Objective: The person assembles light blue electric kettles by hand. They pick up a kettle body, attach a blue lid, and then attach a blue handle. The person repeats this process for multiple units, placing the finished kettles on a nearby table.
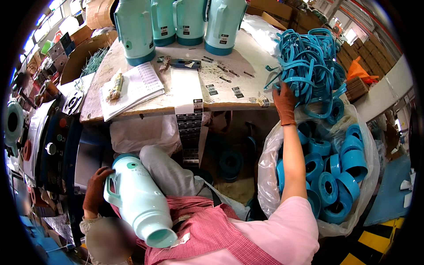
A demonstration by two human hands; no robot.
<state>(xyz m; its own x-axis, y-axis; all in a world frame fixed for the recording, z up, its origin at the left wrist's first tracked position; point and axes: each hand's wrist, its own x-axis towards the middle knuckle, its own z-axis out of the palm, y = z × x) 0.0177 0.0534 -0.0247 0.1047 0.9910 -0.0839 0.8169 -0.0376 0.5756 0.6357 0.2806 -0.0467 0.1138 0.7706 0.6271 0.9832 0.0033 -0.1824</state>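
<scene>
The left hand (94, 191) touches a glossy jug (141, 194); the right hand (286, 105), looped straps (309, 62).

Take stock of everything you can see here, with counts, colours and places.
Table: one, whitish, centre
Standing flasks: four, mint green with teal bases, table's back
Straps: uncountable heap, blue, table's right end
Papers: one stack, white, table's left
Tool: one, dark blue, middle of table
Label strip: one, black and white, hanging over table's front edge
Loose labels: several, black and white, on table
Plastic bag: one, clear, lower right
Ring parts: many, blue, mostly in bag
Cardboard boxes: several, brown, background
Tilted flask: one, mint green, lower left
Left hand: one, brown-gloved, at tilted flask's handle
Right hand: one, brown-gloved, at straps
</scene>
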